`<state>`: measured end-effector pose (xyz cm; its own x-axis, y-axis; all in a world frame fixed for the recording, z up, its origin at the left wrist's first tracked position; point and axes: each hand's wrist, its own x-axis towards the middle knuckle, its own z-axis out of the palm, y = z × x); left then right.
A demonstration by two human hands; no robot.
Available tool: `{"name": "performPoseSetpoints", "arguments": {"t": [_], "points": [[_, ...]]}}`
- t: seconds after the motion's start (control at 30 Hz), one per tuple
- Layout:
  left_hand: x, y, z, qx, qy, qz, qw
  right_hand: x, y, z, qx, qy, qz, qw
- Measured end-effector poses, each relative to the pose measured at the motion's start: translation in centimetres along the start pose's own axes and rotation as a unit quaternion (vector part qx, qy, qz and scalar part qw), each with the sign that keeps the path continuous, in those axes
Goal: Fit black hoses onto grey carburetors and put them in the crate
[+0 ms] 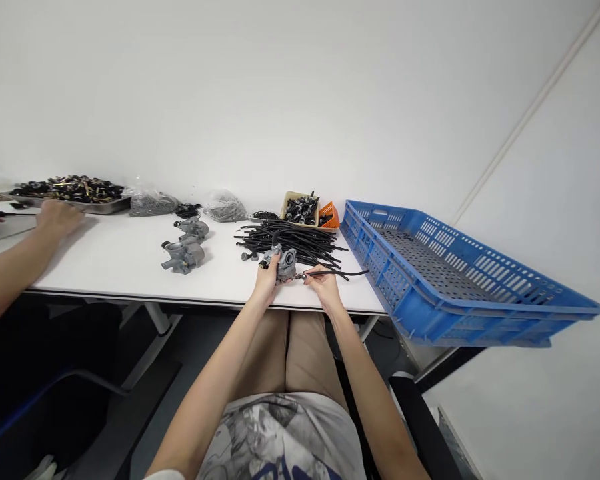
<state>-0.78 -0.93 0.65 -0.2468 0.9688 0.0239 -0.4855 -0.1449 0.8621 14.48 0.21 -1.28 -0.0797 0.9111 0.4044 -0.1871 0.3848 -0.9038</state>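
Near the table's front edge, my left hand is closed round a grey metal carburetor-like part. My right hand, just to its right, pinches a thin black tube whose free end points right. A small metal piece shows between the fingertips and the grey part; whether it touches the part is too small to tell. Behind both hands lies a pile of black tubes. Two small dark fittings rest left of the held part.
Two more grey metal parts stand to the left. A beige tray, an orange basket and plastic bags line the wall. A large blue crate is at right. Another person's hand is near a metal tray at left.
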Motion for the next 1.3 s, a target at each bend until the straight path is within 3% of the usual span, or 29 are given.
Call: {"name": "performPoseSetpoints", "arguments": {"t": [0.17, 0.57, 0.77, 0.93, 1.07, 1.3], "points": [[0.0, 0.1, 0.1, -0.021, 0.026, 0.024, 0.999, -0.1, -0.1, 0.4, -0.007, -0.008, -0.001, 1.000], [0.1, -0.3, -0.1, 0.034, 0.005, 0.071, 0.997, -0.3, -0.5, 0.7, -0.045, 0.023, 0.016, 0.999], [0.0, 0.1, -0.1, -0.014, 0.045, 0.054, 0.997, -0.2, -0.7, 1.3, -0.025, 0.007, 0.024, 0.999], [0.0, 0.0, -0.2, 0.015, 0.019, 0.058, 0.998, 0.1, -0.2, 1.3, -0.033, 0.035, 0.012, 0.999], [0.1, -0.4, -0.1, 0.060, -0.021, 0.099, 0.993, 0.4, 0.4, 1.0, -0.036, 0.029, 0.015, 0.999], [0.3, -0.3, -0.1, -0.009, 0.045, 0.073, 0.996, 0.6, 0.1, 1.3, -0.024, 0.018, 0.017, 0.999]]}}
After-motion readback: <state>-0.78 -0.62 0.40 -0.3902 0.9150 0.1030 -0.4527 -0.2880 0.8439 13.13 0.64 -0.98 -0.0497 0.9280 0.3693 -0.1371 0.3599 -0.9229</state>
